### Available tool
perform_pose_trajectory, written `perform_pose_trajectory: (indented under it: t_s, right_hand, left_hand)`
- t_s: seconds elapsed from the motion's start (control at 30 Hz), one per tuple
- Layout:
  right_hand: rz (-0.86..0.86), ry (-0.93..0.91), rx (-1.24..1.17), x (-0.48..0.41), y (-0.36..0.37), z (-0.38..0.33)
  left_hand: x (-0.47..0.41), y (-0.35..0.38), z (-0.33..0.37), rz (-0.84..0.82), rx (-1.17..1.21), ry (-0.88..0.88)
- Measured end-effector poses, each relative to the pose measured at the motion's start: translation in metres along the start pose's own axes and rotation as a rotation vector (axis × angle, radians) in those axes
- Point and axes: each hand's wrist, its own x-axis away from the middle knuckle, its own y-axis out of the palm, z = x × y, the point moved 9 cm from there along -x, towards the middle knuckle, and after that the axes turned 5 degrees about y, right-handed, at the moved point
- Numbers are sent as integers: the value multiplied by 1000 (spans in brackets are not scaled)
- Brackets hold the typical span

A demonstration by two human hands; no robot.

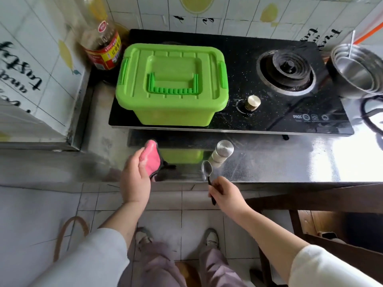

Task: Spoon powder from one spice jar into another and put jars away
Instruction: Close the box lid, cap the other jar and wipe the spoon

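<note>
A glass spice jar (pixel 222 153) with a metal lid stands upright on the steel counter (pixel 290 160), just in front of the stove. My right hand (pixel 224 193) pinches the black handle of a small metal spoon (pixel 207 169), whose bowl hovers just left of the jar's base. My left hand (pixel 135 177) grips a folded pink cloth (pixel 151 157) over the counter's front edge. A green plastic box (pixel 172 83) with its lid clipped down sits on the stove's left side. Only one jar is in view.
A black glass gas stove (pixel 269 112) holds a burner (pixel 287 68) and a brass knob (pixel 253 102). An oil bottle (pixel 102 46) stands at the back left, stacked steel bowls (pixel 358 69) at the far right. A dark wooden frame (pixel 310 206) sits below right.
</note>
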Motion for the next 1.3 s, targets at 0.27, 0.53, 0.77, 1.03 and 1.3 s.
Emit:
perform_pose_trajectory:
  t_s: [0.27, 0.53, 0.77, 1.03, 1.3]
  right_hand:
    - [40, 25, -61, -24, 8, -26]
    - [21, 53, -73, -21, 8, -6]
    - [32, 56, -100, -14, -4, 1]
    - [18, 66, -54, -4, -19, 20]
    - [-4, 72, -68, -4, -9, 15]
  left_hand:
    - [-35, -8, -44, -172, -338, 151]
    - [6, 54, -30, -378, -388, 267]
    - [40, 120, 38, -519, -339, 441]
    - [44, 156, 54, -631, -426, 580]
    - [-6, 170, 57, -666, -395, 414]
